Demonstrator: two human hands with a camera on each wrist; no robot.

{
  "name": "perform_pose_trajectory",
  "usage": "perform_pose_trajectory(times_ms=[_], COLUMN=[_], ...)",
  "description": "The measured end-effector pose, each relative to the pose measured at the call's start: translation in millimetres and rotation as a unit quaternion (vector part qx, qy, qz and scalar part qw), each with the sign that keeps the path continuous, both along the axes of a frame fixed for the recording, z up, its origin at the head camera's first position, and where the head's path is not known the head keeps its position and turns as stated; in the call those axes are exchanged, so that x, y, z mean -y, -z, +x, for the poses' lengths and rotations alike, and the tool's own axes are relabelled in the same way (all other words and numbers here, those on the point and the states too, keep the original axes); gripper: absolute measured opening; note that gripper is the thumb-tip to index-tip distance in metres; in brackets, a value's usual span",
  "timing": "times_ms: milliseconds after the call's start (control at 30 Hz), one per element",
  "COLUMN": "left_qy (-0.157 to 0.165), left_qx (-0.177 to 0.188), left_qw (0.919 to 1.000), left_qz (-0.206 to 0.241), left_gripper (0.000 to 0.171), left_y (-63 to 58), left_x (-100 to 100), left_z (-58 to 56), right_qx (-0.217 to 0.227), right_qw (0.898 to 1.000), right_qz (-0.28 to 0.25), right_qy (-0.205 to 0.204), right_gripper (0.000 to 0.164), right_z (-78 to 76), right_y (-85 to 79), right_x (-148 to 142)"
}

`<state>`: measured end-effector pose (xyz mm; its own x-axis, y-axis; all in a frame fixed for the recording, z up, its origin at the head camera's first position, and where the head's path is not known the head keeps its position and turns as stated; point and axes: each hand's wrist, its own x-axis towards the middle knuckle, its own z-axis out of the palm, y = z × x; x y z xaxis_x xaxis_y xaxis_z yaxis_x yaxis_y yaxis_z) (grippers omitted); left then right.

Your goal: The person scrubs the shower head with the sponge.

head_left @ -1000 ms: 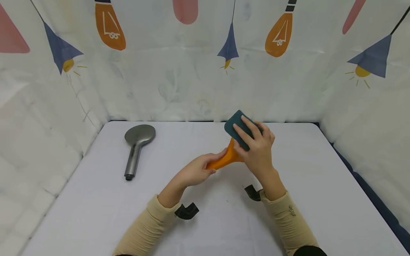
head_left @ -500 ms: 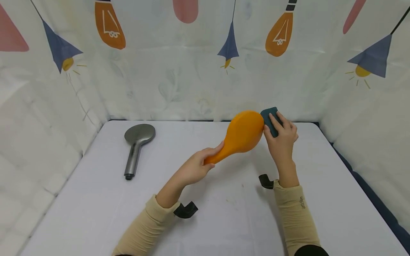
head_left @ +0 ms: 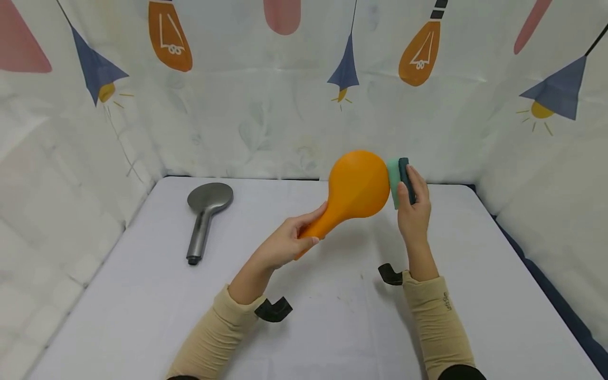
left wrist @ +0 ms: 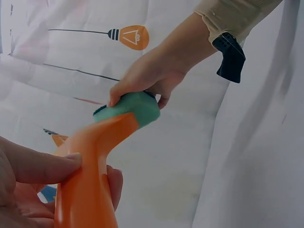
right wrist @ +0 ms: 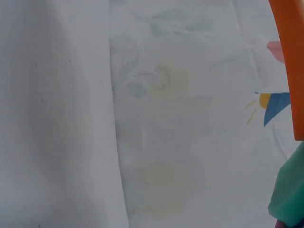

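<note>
My left hand (head_left: 284, 244) grips the handle of an orange shower head (head_left: 359, 184), holding it above the table with its rounded head up and to the right. A two-layer sponge (head_left: 393, 183), light green with a dark teal layer, is pinched between the thumb and fingers of my right hand (head_left: 416, 214). Its light green side lies against the right edge of the orange head. The left wrist view shows the sponge (left wrist: 135, 107) against the far end of the shower head (left wrist: 85, 190). In the right wrist view, only parts of both show at the right edge.
A grey shower head (head_left: 201, 219) lies on the left side of the white-covered table (head_left: 328, 327). White fabric walls (head_left: 214, 116) with printed lamps and bulbs stand behind and at both sides. A dark wrist mount (head_left: 274, 310) juts from each sleeve.
The sponge has gone from the front of the orange head to its right edge, then turned so its light green side shows. The orange head has tipped slightly upward.
</note>
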<state>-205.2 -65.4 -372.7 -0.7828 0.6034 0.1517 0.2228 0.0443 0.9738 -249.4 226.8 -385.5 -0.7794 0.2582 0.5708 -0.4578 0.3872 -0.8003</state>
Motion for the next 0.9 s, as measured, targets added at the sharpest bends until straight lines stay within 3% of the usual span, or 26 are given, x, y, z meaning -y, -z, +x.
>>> perform_pose_trajectory(times_ms=[133,267,333,433,500,533,600,767,833,900], left_qy=[0.014,0.022,0.021,0.02,0.023,0.026,0.031,0.043,0.048,0.048], left_qx=[0.015,0.022,0.023,0.021,0.019,0.019,0.022,0.047,0.057,0.066], left_qw=[0.9998,0.9995,0.9995,0.9996,0.9995,0.9994,0.9992,0.9979,0.9972,0.9967], left_qz=[0.007,0.004,0.0,0.0,0.005,0.007,0.009,0.002,-0.001,-0.005], left_gripper=[0.07,0.07,0.07,0.069,0.069,0.069,0.069,0.069,0.069,0.069], left_y=[2.5,4.2,5.1,7.5,9.7,10.4,11.0,9.3,9.1,9.1], left_x=[-2,-2,-2,-3,-3,-4,-4,-6,-7,-8], left_z=[-0.2,-1.3,-2.6,-5.8,-7.9,-8.6,-9.0,-5.5,-4.3,-3.6], right_qx=[-0.021,-0.101,-0.151,-0.212,-0.234,-0.239,-0.229,-0.119,-0.07,-0.041], right_qw=[1.0,0.99,0.975,0.943,0.928,0.925,0.93,0.973,0.982,0.983], right_qz=[0.02,0.095,0.161,0.25,0.281,0.285,0.276,0.194,0.175,0.179], right_qy=[-0.008,0.0,-0.009,-0.048,-0.075,-0.082,-0.081,-0.039,-0.025,-0.022], right_gripper=[0.048,0.045,0.045,0.045,0.042,0.042,0.043,0.047,0.048,0.049], right_z=[1.7,5.9,9.6,14.0,15.7,15.6,13.2,3.7,1.7,1.0], right_y=[0.4,4.7,6.8,9.6,9.3,9.1,8.7,7.7,6.9,6.4], right_x=[5,23,37,53,58,58,52,26,18,17])
